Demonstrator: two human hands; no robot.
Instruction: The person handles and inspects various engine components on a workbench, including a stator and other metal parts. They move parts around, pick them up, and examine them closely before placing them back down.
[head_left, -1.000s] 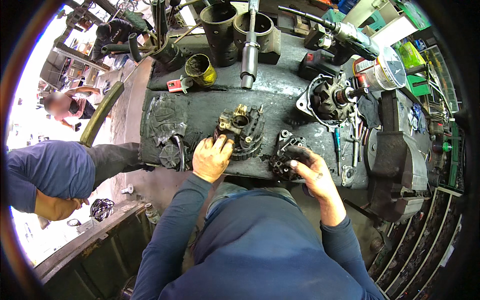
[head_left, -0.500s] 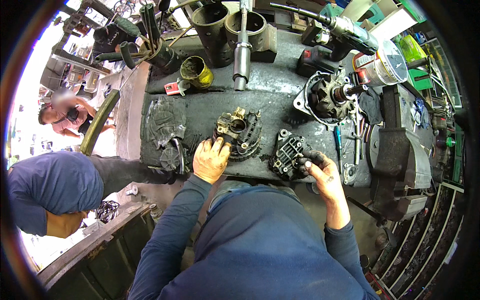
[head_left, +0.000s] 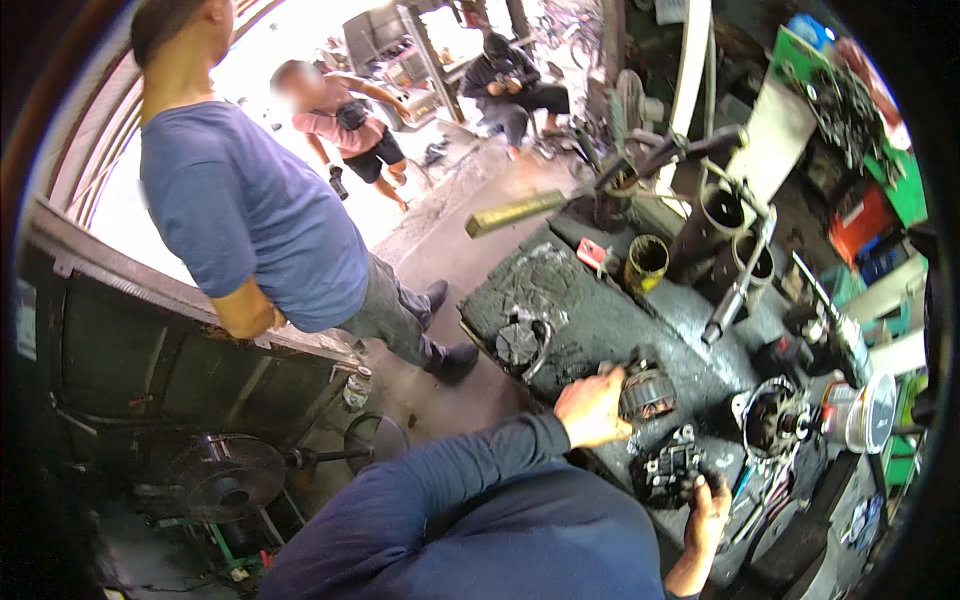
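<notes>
My left hand [head_left: 590, 410] grips the near-left side of a round ribbed metal part with coiled windings [head_left: 650, 398] on the dark bench [head_left: 560, 270]. My right hand [head_left: 708, 515] has its fingertips closed on a black slotted bracket-like part [head_left: 670, 465] nearer me. Just right of these sits a metal housing with a finned rotor and shaft [head_left: 775, 420]. A flat round dark part with a curved hose [head_left: 520, 345] lies to the left.
Metal cylinders [head_left: 700, 225], a yellow can [head_left: 645, 262], a red item [head_left: 592, 252], tools [head_left: 760, 500] and a white bucket [head_left: 855, 410] occupy the bench. A co-worker in blue [head_left: 250, 220] stands at left; two people [head_left: 340, 125] [head_left: 510, 90] are beyond. A fan [head_left: 225, 480] is low left.
My view has swung up and left, bringing the doorway and fan in. The co-worker in blue now appears upright. My hands stay on the same two parts.
</notes>
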